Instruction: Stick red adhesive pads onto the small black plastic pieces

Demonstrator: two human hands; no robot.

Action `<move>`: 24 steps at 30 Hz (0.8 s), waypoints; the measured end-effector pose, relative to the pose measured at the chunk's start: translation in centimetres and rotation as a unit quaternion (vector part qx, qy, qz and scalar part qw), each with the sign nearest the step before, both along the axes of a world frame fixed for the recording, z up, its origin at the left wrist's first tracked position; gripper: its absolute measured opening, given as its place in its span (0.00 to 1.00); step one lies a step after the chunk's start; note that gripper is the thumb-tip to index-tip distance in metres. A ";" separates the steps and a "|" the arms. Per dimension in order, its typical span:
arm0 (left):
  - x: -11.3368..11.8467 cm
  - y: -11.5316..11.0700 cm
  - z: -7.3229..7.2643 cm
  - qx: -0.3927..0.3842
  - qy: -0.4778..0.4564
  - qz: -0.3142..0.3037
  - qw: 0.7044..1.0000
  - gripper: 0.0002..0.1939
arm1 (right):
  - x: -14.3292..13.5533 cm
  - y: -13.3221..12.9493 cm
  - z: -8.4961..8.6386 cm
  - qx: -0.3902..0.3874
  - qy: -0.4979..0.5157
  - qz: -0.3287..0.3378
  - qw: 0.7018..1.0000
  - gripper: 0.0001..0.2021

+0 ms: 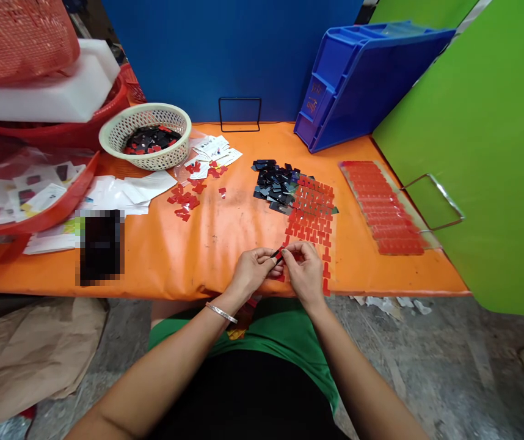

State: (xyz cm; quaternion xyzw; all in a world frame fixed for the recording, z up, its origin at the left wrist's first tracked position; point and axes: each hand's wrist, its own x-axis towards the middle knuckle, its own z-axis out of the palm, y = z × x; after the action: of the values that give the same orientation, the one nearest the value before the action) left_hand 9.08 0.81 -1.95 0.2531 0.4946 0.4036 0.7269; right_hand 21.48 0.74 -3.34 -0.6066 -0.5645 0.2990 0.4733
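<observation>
Near the table's front edge, my left hand (253,269) pinches a small flat black piece (279,256) that has red on it. My right hand (305,269) meets it from the other side, thumb and fingers closed on the red part, which looks like a red T-shaped sticker. Under and beyond my hands lies a sheet of red T-shaped stickers (310,211), with gaps in its lower rows. A heap of glossy black pieces (275,183) rests against the sheet's upper left and partly overlaps it.
Loose red scraps (186,198) lie left of centre. Behind them stands a cream basket (145,162) holding black and red pieces. Another red sticker sheet (381,208) lies at right, near a blue bin (349,85) and a wire stand (445,195). Red baskets (24,36) crowd the left.
</observation>
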 end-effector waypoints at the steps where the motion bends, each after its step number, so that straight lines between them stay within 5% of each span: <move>1: 0.0 0.0 0.1 0.000 0.001 0.000 1.000 0.05 | 0.0 0.0 0.0 -0.006 0.003 0.000 1.000 0.05; 6: 0.0 -0.1 0.2 0.009 -0.003 -0.003 1.000 0.04 | -0.1 0.0 0.2 -0.054 0.061 -0.004 0.997 0.07; 10: -0.2 -0.2 0.0 0.021 -0.010 -0.001 1.000 0.04 | 0.0 0.2 0.4 -0.077 0.153 -0.026 0.985 0.19; 15: -0.5 -0.2 -0.2 0.035 -0.029 -0.007 0.999 0.09 | 0.7 0.5 0.6 -0.184 0.201 0.054 0.961 0.16; 20: -0.4 -0.6 0.0 0.035 -0.038 -0.015 0.999 0.11 | 0.9 0.3 0.6 -0.234 0.267 0.054 0.933 0.17; 24: -3.0 1.5 1.1 0.046 -0.033 0.031 0.998 0.11 | 0.8 0.3 0.4 -0.235 0.297 0.032 0.925 0.20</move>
State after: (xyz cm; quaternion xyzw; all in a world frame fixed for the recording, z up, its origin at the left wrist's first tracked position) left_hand 6.05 2.31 -0.83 0.2570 0.4587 0.4566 0.7177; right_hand 22.32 1.01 -2.90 -0.5655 -0.3308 0.6047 0.4529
